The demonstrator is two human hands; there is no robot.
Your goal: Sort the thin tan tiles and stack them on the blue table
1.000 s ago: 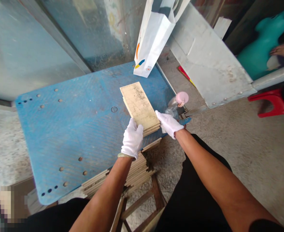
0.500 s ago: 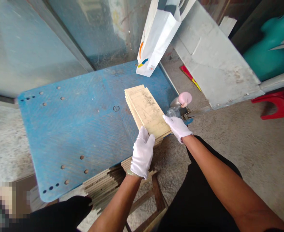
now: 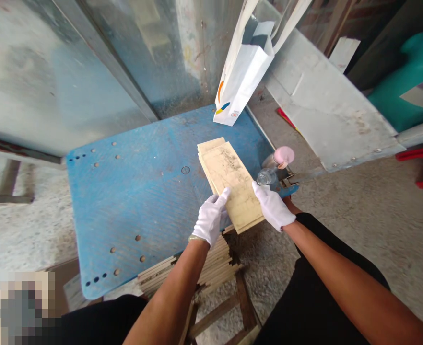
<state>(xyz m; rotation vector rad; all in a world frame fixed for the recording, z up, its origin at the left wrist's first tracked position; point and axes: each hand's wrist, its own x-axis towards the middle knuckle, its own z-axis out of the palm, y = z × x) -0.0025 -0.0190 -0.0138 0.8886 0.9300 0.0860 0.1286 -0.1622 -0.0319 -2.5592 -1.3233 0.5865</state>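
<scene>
My white-gloved left hand (image 3: 209, 218) grips the left edge of a pale wooden board (image 3: 238, 187), its thumb lying on top. My right hand (image 3: 273, 206), gloved too, holds the right edge of the same board. Dark smudges mark the board's upper face. Beneath it lie similar boards (image 3: 211, 143), showing at the far and left edges, on the blue tabletop (image 3: 135, 196). The board's near end juts out past the table's front edge. I cannot tell how many boards are between my hands.
Below the table edge, more boards (image 3: 215, 268) are stacked on a wooden stool (image 3: 245, 297). A white paper bag (image 3: 245, 79) stands at the back. A pink-lidded bottle (image 3: 283, 155) and a clear jar (image 3: 266, 176) stand beside my right hand. A metal panel (image 3: 330, 96) is at right.
The upper board has slid slightly toward me, off line with those beneath. My left hand has shifted along its left edge, thumb now on top. The whole view has shifted a little.
</scene>
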